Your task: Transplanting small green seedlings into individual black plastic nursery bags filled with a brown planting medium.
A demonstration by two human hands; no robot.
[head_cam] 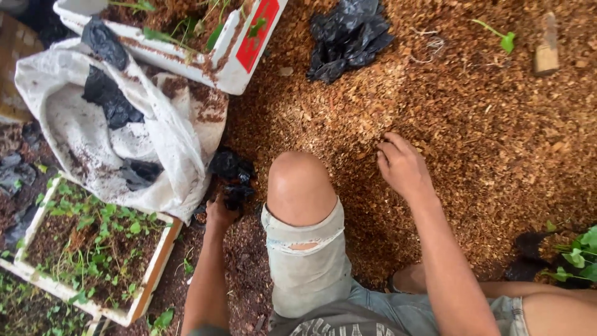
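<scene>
My left hand (222, 213) grips a small black plastic bag (235, 178) low on the ground, just left of my bent knee (298, 183). To the right of the knee, my right hand (401, 165) presses its curled fingers into a wide heap of brown wood chips (472, 118). Whether that hand holds any chips is hidden under the fingers.
A soiled white sack (99, 127) with black bags on it lies at the left. One white foam box of seedlings (152, 270) stands below it, another (221, 65) above. Crumpled black bags (348, 37) rest on the chips. Potted green seedlings (575, 255) sit at the right edge.
</scene>
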